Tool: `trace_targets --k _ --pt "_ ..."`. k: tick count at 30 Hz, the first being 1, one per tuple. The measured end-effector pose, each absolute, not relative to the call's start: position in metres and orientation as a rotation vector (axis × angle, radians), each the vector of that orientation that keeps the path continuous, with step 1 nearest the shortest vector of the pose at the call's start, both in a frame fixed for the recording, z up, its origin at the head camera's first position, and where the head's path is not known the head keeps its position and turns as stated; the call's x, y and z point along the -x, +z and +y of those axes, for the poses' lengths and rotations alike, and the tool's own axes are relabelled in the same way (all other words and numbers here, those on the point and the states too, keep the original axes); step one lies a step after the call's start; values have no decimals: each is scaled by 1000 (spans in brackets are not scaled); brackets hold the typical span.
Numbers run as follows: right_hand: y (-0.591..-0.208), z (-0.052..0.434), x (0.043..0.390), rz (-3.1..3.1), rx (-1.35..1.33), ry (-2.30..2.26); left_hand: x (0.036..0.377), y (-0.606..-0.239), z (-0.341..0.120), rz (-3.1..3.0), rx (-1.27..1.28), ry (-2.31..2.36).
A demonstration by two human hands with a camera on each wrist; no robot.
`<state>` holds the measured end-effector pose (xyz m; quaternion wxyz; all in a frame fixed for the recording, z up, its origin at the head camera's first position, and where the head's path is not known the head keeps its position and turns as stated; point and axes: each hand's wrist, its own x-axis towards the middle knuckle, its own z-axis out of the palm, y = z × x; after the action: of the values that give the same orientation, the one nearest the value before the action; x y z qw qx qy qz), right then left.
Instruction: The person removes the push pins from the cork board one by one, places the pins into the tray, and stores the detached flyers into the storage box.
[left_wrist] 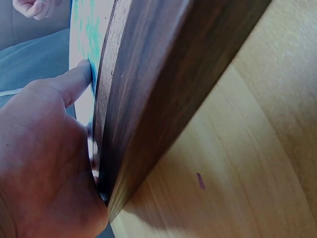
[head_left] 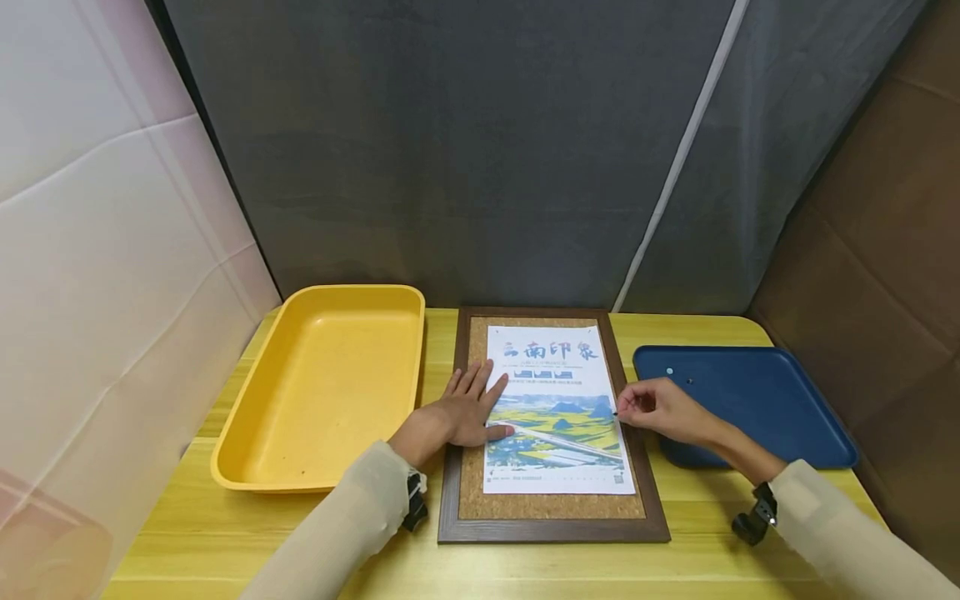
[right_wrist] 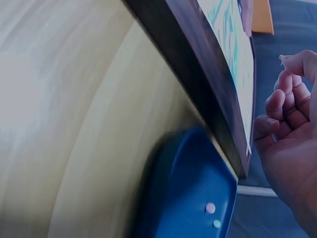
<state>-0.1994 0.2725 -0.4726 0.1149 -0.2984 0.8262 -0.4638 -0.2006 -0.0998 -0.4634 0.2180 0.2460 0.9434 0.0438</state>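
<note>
Cork fills the dark wooden-framed rectangular pin board, which lies flat in the middle of the pale wooden table, and a printed paper poster with blue characters at the top and a yellow-green landscape photo below lies on the cork. The left hand rests palm down over the board's left frame edge, its fingers straight and spread, with the fingertips and thumb touching the poster's left margin. The right hand hovers at the poster's right edge, thumb and forefinger pinched together on a tiny dark pin; its other fingers are curled in. Just to the right of the board, under the right wrist, sits a flat dark blue plastic tray with two small round pins, one pale and one dark, near its far left corner. On the board's left side stands a deep yellow plastic bin.
</note>
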Motion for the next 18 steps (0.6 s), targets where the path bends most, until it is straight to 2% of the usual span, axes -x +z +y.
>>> trace_targets --k 11,18 --pt "-471 296 208 2455 821 -1314 218 -493 -103 2580 -673 198" --pt "-470 308 210 2520 772 -1263 212 -485 -101 2587 -659 170"
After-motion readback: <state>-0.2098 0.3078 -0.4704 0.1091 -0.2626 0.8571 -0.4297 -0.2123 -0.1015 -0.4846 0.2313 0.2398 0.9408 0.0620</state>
